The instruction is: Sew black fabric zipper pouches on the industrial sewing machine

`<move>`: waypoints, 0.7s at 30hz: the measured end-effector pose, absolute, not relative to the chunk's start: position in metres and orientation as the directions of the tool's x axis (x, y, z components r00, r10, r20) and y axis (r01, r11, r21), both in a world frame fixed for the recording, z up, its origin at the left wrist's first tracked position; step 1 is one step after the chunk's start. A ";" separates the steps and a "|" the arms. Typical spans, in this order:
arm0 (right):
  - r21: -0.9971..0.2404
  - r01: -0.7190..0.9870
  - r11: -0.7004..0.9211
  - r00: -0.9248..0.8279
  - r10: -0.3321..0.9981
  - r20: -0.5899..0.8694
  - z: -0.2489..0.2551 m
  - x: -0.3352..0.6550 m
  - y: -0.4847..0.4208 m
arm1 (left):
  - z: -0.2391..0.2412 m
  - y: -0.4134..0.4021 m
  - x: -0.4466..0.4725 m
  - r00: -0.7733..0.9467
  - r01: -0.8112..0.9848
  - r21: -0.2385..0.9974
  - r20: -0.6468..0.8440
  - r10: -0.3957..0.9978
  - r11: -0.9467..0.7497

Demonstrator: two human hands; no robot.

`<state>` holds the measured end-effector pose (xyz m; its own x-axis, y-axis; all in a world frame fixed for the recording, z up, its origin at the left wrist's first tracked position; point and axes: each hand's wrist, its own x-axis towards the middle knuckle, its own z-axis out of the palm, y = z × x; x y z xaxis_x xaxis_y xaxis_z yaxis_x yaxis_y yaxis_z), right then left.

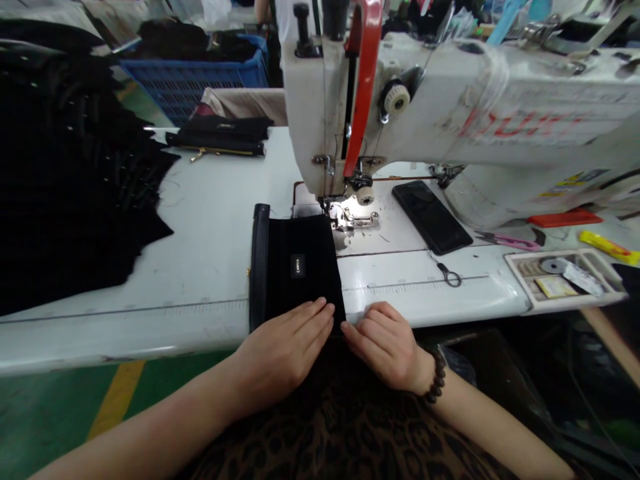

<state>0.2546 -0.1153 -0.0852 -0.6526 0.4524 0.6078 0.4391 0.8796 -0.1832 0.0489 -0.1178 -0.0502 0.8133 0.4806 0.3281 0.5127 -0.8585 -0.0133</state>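
A black fabric pouch (pixel 305 247) with a small label lies on the white sewing table, its far right corner at the needle area of the sewing machine (pixel 345 207). Across the pouch's near part my left hand (pixel 287 340) rests flat, fingers stretched out together. My right hand (pixel 385 347) is closed at the pouch's near right edge, thumb and curled fingers pinching that edge. A dark band with a zipper runs along the pouch's left side. The near end of the pouch is partly hidden under my left hand.
Black fabric pieces (pixel 75 167) are heaped at the left. Another black pouch (pixel 220 133) lies at the back, before a blue crate (pixel 200 73). On the right are a phone (pixel 433 217), pink-handled scissors (pixel 515 241) and a small parts tray (pixel 530 303).
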 end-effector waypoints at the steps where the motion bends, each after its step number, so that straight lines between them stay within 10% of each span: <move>1: -0.184 0.441 0.879 -0.654 0.455 0.605 -0.085 0.253 -0.116 | -0.049 -0.117 0.047 0.816 0.509 -0.007 0.321 0.480 -0.861; 21: -0.178 0.439 0.881 -0.807 0.474 0.352 -0.054 0.251 -0.098 | -0.048 -0.099 0.035 0.845 0.466 0.087 0.251 0.472 -0.881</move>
